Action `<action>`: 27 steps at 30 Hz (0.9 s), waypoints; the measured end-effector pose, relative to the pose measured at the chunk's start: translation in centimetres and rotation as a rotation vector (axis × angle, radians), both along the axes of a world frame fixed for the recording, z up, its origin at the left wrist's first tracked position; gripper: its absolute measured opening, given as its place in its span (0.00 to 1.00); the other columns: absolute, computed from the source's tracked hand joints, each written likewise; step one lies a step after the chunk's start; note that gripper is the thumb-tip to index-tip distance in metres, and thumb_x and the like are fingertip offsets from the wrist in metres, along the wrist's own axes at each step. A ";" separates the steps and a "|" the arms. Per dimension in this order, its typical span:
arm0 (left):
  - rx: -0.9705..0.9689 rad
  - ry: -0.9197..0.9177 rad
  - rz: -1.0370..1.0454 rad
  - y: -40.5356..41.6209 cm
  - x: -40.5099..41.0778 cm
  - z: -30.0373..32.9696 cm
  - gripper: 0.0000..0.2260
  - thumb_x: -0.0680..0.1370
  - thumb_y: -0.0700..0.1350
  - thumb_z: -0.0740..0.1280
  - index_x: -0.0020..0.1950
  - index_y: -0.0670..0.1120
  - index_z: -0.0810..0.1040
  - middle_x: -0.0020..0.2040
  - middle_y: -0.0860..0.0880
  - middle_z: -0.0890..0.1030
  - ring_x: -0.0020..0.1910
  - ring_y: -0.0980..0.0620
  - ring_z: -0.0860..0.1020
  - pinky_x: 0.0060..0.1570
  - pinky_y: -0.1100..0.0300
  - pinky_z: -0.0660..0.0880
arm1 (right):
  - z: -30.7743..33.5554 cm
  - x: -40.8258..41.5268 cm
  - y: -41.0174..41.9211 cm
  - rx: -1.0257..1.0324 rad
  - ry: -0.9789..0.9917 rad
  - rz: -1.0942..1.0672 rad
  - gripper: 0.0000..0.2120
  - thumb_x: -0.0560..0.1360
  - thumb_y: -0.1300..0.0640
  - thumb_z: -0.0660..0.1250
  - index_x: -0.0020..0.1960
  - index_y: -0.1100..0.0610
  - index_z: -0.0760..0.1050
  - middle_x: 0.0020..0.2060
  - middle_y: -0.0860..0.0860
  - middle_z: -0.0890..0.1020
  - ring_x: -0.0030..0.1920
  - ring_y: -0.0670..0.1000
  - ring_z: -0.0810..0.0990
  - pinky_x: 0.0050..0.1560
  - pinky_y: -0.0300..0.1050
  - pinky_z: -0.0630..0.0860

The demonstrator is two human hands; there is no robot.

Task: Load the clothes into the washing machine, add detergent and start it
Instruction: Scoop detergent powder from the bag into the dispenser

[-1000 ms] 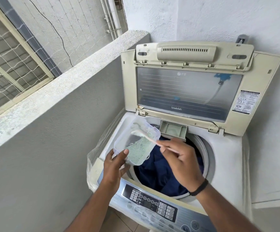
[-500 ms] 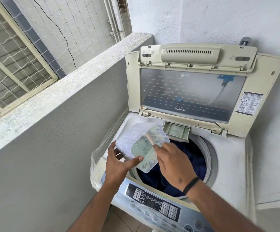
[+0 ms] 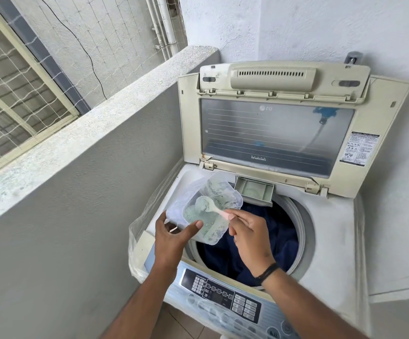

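Note:
A top-loading washing machine [image 3: 326,231] stands with its lid [image 3: 272,133] raised. Dark blue clothes [image 3: 279,238] fill the drum. My left hand [image 3: 173,237] grips a clear plastic tub [image 3: 213,211] of pale green detergent powder, tilted over the drum's left rim. My right hand [image 3: 248,232] pinches the handle of a small white scoop [image 3: 207,204], whose bowl sits in the powder inside the tub. The detergent drawer [image 3: 253,192] at the back rim stands open with some green powder in it.
The control panel [image 3: 223,293] runs along the machine's front edge, below my wrists. A grey parapet wall [image 3: 81,167] stands close on the left, with netting and a window beyond. White walls close in behind and to the right. A plastic cover [image 3: 140,231] hangs at the machine's left corner.
The scoop was held above the tub a second ago, then pushed down into it. Now its bowl rests in the powder and the tub tilts more toward me.

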State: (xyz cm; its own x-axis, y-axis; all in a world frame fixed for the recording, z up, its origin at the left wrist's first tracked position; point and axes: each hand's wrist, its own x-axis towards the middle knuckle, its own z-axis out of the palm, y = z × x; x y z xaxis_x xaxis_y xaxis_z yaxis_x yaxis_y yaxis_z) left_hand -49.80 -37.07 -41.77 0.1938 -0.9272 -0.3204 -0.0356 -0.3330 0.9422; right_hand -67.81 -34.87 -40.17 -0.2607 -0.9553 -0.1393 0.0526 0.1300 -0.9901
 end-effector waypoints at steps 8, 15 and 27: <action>0.126 0.211 0.075 -0.2 0.0 -0.7 0.51 0.52 0.61 0.84 0.71 0.51 0.68 0.62 0.45 0.79 0.58 0.47 0.82 0.61 0.44 0.78 | 1.3 -0.4 -0.7 0.163 -0.423 -0.074 0.09 0.79 0.67 0.62 0.51 0.63 0.82 0.27 0.55 0.72 0.24 0.48 0.63 0.24 0.40 0.60; 0.142 0.305 0.062 -1.5 -0.4 -0.1 0.35 0.60 0.59 0.81 0.60 0.44 0.75 0.43 0.49 0.84 0.49 0.46 0.84 0.47 0.53 0.81 | 2.0 -1.5 -1.9 0.213 -0.649 -0.071 0.11 0.79 0.67 0.61 0.54 0.67 0.80 0.27 0.52 0.72 0.25 0.47 0.64 0.25 0.39 0.62; 0.199 0.450 0.133 -4.1 -2.5 1.2 0.16 0.74 0.56 0.74 0.57 0.50 0.79 0.46 0.46 0.80 0.46 0.46 0.82 0.57 0.46 0.79 | 3.2 -6.6 -5.3 0.096 -0.775 -0.111 0.09 0.78 0.64 0.60 0.51 0.63 0.80 0.27 0.51 0.70 0.25 0.46 0.64 0.27 0.39 0.60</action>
State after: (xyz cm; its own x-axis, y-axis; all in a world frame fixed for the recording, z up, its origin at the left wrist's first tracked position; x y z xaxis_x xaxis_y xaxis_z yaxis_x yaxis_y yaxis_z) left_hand -52.25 -41.14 -40.52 0.1081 -0.8166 -0.5671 0.4142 -0.4815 0.7724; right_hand -74.39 -40.16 -36.93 -0.1482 -0.9040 -0.4010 0.7409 0.1671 -0.6505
